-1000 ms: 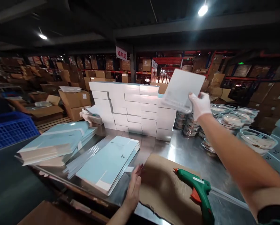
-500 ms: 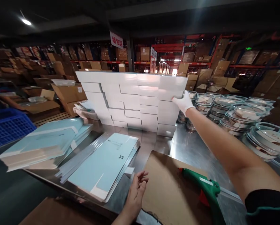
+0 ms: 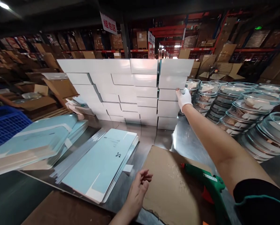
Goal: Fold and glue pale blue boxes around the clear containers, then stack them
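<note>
My right hand (image 3: 184,98), in a white glove, grips the right edge of a wall of stacked white boxes (image 3: 123,90). Its thumb lies on the front and the other fingers are partly hidden at the side. A narrow dark gap separates the right-hand column from the rest. My bare left hand (image 3: 138,190) is loosely curled and empty above the table edge, beside a cardboard sheet (image 3: 168,178). On that sheet lies a green glue gun (image 3: 205,176) with a red tip. Left of the hand is a flat stack of light blue card pieces (image 3: 102,162).
More light blue pieces (image 3: 36,137) overhang the metal table (image 3: 144,134) at left, near clear plastic strips (image 3: 81,153). Glass bowls (image 3: 264,109) with clear lids stand stacked at right. A blue crate (image 3: 6,128) and cardboard cartons (image 3: 57,84) stand beyond the left side.
The right-hand column of white boxes has shifted slightly right, and a gap now shows beside it. My right hand stays at its edge. The left hand has barely moved; the view has tilted down.
</note>
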Tool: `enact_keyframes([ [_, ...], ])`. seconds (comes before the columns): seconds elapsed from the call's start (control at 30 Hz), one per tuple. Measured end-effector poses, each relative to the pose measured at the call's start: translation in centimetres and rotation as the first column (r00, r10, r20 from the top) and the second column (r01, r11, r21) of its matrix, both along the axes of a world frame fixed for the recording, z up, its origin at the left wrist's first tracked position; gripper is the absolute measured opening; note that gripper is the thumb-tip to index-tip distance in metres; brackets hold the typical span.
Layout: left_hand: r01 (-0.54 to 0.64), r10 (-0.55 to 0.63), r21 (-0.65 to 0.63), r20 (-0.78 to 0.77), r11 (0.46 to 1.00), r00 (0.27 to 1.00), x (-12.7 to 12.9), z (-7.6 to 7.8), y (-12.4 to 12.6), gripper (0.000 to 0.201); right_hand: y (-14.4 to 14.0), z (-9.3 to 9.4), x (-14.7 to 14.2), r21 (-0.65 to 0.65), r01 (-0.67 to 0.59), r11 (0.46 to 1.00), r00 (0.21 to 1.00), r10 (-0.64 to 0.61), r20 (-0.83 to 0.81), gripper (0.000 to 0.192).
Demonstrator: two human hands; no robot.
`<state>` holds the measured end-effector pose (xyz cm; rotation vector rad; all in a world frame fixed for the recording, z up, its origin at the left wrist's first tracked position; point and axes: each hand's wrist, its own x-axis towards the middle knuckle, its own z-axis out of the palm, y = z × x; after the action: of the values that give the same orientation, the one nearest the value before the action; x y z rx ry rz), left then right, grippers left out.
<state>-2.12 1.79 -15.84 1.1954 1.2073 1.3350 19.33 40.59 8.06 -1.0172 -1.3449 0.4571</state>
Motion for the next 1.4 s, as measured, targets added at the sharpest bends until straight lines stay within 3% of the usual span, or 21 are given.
enact_keyframes([
  [0.17, 0.010, -0.010, -0.012, -0.007, 1.000, 1.000, -0.2, 0.4, -0.1, 0.078, -2.0, -6.2, 1.0, -0.108, -0.096, 0.990, 0.995, 0.097, 0.011, 0.068],
  [0.3, 0.021, -0.021, -0.021, 0.001, 1.000, 1.000, -0.2, 0.4, -0.1, 0.075, -3.2, -12.1, 1.7, -0.266, -0.113, 0.957, 0.990, 0.131, 0.051, 0.065],
  [0.4, 0.039, -0.039, -0.031, 0.004, 0.999, 0.999, -0.2, 0.2, -0.2, 0.074, -2.7, -14.4, 1.4, -0.323, -0.039, 0.946, 0.996, 0.064, 0.067, 0.055],
  [0.53, 0.067, -0.067, -0.031, -0.012, 0.997, 0.998, -0.6, -0.3, -0.1, 0.072, -1.5, -14.9, 0.7, -0.346, 0.037, 0.937, 0.998, -0.015, 0.066, 0.039],
  [0.7, 0.168, -0.169, -0.019, -0.041, 0.986, 0.985, -1.3, -0.9, 0.3, 0.069, -1.3, -15.4, 0.3, -0.368, 0.086, 0.926, 0.996, -0.070, 0.056, 0.034],
  [0.8, 0.166, -0.167, -0.012, -0.065, 0.986, 0.984, -1.2, -0.7, 0.6, 0.073, -1.3, -15.8, 0.1, -0.373, 0.113, 0.921, 0.993, -0.093, 0.070, 0.037],
  [1.0, 0.105, -0.105, -0.011, -0.020, 0.994, 0.994, -0.8, -0.1, 0.9, 0.074, -2.2, -14.7, 0.1, -0.400, 0.035, 0.916, 0.985, 0.038, 0.171, 0.043],
  [1.1, 0.083, -0.082, -0.013, 0.043, 0.996, 0.996, -0.9, -0.7, 1.0, 0.074, -5.2, -13.8, 1.2, -0.427, 0.031, 0.904, 0.959, 0.094, 0.268, 0.054],
  [1.17, 0.087, -0.086, -0.024, 0.047, 0.996, 0.995, -1.0, -1.3, 1.1, 0.075, -8.7, -13.4, 2.7, -0.439, 0.050, 0.897, 0.931, 0.118, 0.345, 0.065],
  [1.27, 0.080, -0.080, -0.058, 0.006, 0.995, 0.997, -1.1, -2.0, 1.3, 0.081, -16.5, -12.9, 6.0, -0.432, 0.074, 0.899, 0.869, 0.154, 0.470, 0.072],
  [1.4, 0.070, -0.074, -0.033, -0.130, 0.997, 0.989, -1.3, -2.4, 1.4, 0.087, -29.4, -12.8, 11.0, -0.339, 0.173, 0.925, 0.785, 0.079, 0.615, 0.054],
])
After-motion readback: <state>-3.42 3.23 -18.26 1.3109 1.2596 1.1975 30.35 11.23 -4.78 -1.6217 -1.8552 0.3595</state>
